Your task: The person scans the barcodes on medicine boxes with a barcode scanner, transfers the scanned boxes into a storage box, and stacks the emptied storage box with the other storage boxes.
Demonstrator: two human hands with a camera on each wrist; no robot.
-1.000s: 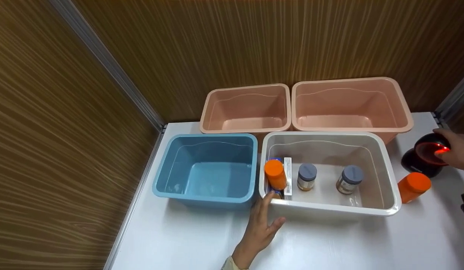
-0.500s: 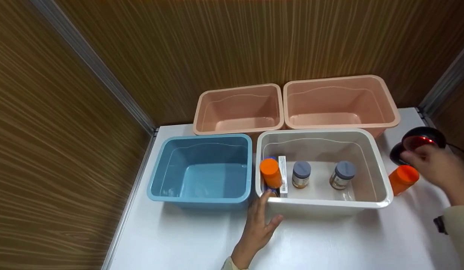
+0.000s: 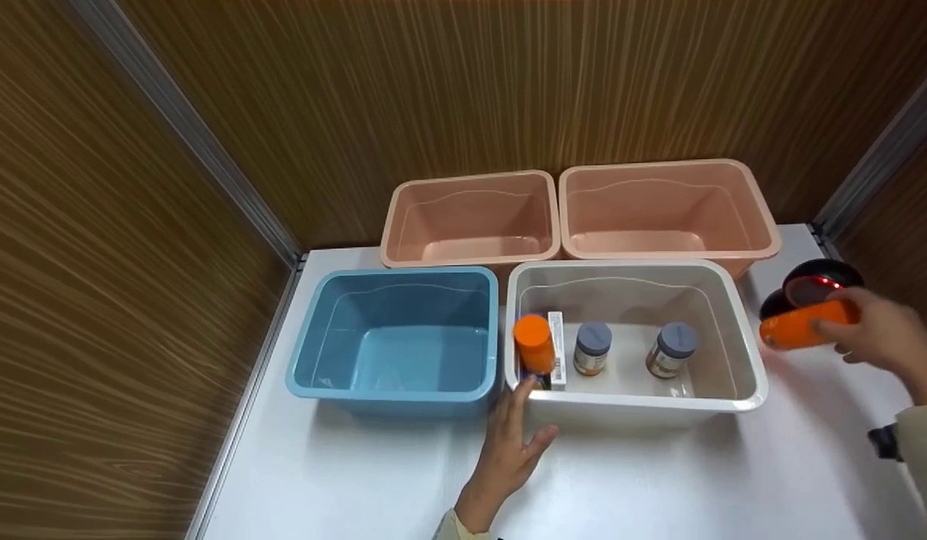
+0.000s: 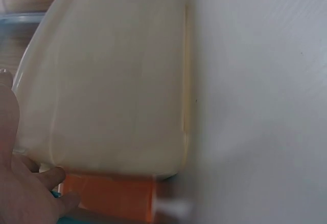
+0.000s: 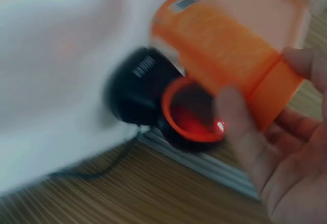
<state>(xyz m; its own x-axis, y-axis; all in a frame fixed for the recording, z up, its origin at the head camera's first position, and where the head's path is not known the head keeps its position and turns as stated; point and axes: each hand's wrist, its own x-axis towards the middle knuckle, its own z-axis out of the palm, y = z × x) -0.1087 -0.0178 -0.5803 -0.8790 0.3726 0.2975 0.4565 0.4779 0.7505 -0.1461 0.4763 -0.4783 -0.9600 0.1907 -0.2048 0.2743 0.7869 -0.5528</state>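
Note:
At the right, my right hand (image 3: 887,330) grips an orange bottle (image 3: 801,326) by its cap end, tilted on its side before a black barcode scanner (image 3: 822,277) with red lights. In the right wrist view, thumb and fingers close round the cap of the orange bottle (image 5: 219,45), and a barcode-like label shows at its far end. My left hand (image 3: 505,454) rests with relaxed fingers at the front left rim of the white bin (image 3: 628,403). Inside that bin stand another orange bottle (image 3: 535,345), a thin white box (image 3: 557,349) and two grey-lidded jars (image 3: 592,349) (image 3: 672,350).
A blue bin (image 3: 392,394) stands left of the white one. Two pink bins, a smaller one (image 3: 471,217) and a larger one (image 3: 666,206), line the back wall. The scanner's cable (image 5: 97,173) runs along the table edge in the right wrist view.
My right hand has moved from the scanner to the orange bottle on the table, taken hold of it, lifted it and tilted it towards the scanner. The left hand stays at the bin.

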